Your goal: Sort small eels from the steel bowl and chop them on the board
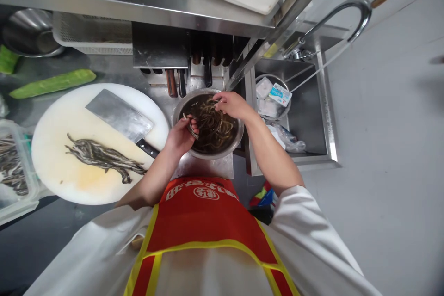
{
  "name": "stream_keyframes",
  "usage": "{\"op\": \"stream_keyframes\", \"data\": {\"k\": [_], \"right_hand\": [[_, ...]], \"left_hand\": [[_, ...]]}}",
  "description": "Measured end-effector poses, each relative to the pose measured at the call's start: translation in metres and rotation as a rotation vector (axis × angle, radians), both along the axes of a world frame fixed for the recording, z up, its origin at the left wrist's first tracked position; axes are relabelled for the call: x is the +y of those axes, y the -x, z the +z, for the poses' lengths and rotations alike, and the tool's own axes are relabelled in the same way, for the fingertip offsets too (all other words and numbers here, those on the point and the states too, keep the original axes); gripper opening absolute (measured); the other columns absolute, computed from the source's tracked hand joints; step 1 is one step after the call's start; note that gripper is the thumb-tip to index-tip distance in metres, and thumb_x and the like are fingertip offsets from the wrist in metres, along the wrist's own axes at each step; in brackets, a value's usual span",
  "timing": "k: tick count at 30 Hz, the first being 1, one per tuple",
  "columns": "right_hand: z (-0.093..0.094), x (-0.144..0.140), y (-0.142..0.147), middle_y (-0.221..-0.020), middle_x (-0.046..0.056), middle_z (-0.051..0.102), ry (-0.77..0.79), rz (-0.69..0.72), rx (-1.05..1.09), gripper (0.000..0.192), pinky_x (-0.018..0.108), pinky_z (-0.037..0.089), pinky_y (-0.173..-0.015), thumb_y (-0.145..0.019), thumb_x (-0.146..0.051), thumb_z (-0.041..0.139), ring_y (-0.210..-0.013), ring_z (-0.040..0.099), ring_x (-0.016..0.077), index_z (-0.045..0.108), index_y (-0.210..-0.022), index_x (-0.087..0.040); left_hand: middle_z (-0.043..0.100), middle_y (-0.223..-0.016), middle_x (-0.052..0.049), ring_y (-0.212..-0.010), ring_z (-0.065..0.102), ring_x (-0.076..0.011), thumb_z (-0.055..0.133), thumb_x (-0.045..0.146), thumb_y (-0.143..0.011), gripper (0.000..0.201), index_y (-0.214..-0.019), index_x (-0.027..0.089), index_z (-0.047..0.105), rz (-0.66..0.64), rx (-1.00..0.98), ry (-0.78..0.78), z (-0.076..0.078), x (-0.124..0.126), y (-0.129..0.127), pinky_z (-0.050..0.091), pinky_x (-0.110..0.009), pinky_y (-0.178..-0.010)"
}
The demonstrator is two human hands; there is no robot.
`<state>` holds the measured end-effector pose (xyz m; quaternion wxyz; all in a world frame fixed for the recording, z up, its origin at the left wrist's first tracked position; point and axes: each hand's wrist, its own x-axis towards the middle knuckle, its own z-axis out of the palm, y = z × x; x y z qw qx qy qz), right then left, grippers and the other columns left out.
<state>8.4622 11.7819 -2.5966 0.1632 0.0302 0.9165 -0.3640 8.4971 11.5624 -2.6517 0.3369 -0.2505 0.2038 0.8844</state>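
Head view: both hands pick eels from a steel bowl.

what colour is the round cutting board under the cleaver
White, with a yellowish stain; the round cutting board shows in the head view.

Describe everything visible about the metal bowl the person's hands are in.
The metal bowl is round, shiny and shallow-sided, of what looks like steel. It sits upright on the steel counter, between the white round cutting board and the sink. It holds dark liquid and a tangle of long, thin brownish strips. The left hand holds a few strips at its near-left rim; the right hand reaches in from the far side.
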Motion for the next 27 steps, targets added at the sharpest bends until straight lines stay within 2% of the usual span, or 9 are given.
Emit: {"op": "stream_keyframes", "data": {"k": [4, 9, 14, 17, 20, 24, 27], "right_hand": [[0.019, -0.01, -0.006, -0.077, 0.001, 0.07, 0.188, -0.043, 0.027, 0.029, 0.02, 0.044, -0.057, -0.086, -0.02, 0.055, -0.056, 0.055, 0.0089, 0.065, -0.113, -0.014], [0.027, -0.027, -0.025, -0.08, 0.0, 0.07, 0.279, -0.042, 0.036, 0.03, 0.022, 0.047, -0.06, -0.088, -0.022, 0.054, -0.06, 0.058, 0.0097, 0.063, -0.116, -0.017], [0.003, -0.041, -0.061, -0.086, 0.002, 0.071, 0.333, -0.03, -0.087, 0.036, 0.023, 0.05, -0.064, -0.087, -0.021, 0.053, -0.07, 0.064, 0.0127, 0.06, -0.122, -0.018], [-0.013, -0.046, -0.081, -0.09, 0.002, 0.071, 0.36, -0.079, -0.127, 0.042, 0.023, 0.049, -0.062, -0.086, -0.02, 0.054, -0.073, 0.065, 0.0136, 0.057, -0.128, -0.019], [-0.023, -0.05, -0.095, -0.091, 0.002, 0.071, 0.388, -0.133, -0.163, 0.049, 0.024, 0.05, -0.062, -0.086, -0.02, 0.054, -0.073, 0.065, 0.0139, 0.051, -0.136, -0.021], [-0.034, -0.053, -0.109, -0.093, 0.002, 0.072, 0.397, -0.194, -0.132, 0.057, 0.028, 0.053, -0.073, -0.088, -0.025, 0.058, -0.071, 0.064, 0.0129, 0.044, -0.143, -0.023], [-0.045, -0.053, -0.119, -0.099, 0.003, 0.071, 0.406, -0.22, -0.124, 0.064, 0.03, 0.054, -0.081, -0.087, -0.023, 0.058, -0.08, 0.066, 0.0138, 0.039, -0.148, -0.023]], "left_hand": [[0.063, -0.07, -0.004, -0.057, 0.06, -0.0095, 0.049, 0.009, -0.093, 0.015, -0.086, 0.013, 0.061, -0.084, -0.136, 0.01, -0.008, 0.025, 0.002, 0.05, -0.02, -0.055], [0.066, -0.074, -0.008, -0.065, 0.065, -0.0138, 0.039, 0.021, -0.101, 0.029, -0.086, 0.013, 0.062, -0.115, -0.181, -0.061, -0.013, 0.045, 0.0, 0.055, -0.024, -0.063], [0.066, -0.074, -0.007, -0.064, 0.064, -0.0143, 0.033, 0.024, -0.103, 0.035, -0.086, 0.013, 0.063, -0.079, -0.119, -0.057, -0.016, 0.045, 0.002, 0.053, -0.026, -0.063], [0.065, -0.072, -0.007, -0.063, 0.062, -0.0165, 0.034, 0.026, -0.102, 0.034, -0.087, 0.014, 0.063, -0.116, -0.091, -0.048, -0.02, 0.04, 0.003, 0.048, -0.027, -0.053], [0.065, -0.073, -0.005, -0.06, 0.06, -0.0161, 0.039, 0.03, -0.101, 0.03, -0.089, 0.015, 0.063, -0.127, -0.059, -0.069, -0.023, 0.038, 0.001, 0.047, -0.028, -0.051], [0.064, -0.07, -0.002, -0.058, 0.058, -0.0108, 0.053, 0.012, -0.093, 0.012, -0.087, 0.014, 0.063, -0.066, -0.029, -0.011, -0.022, 0.039, -0.002, 0.048, -0.023, -0.058], [0.062, -0.069, -0.001, -0.058, 0.057, -0.0088, 0.055, 0.005, -0.089, 0.013, -0.086, 0.014, 0.064, 0.031, 0.026, 0.024, -0.017, 0.037, 0.0, 0.047, -0.021, -0.06]]}}
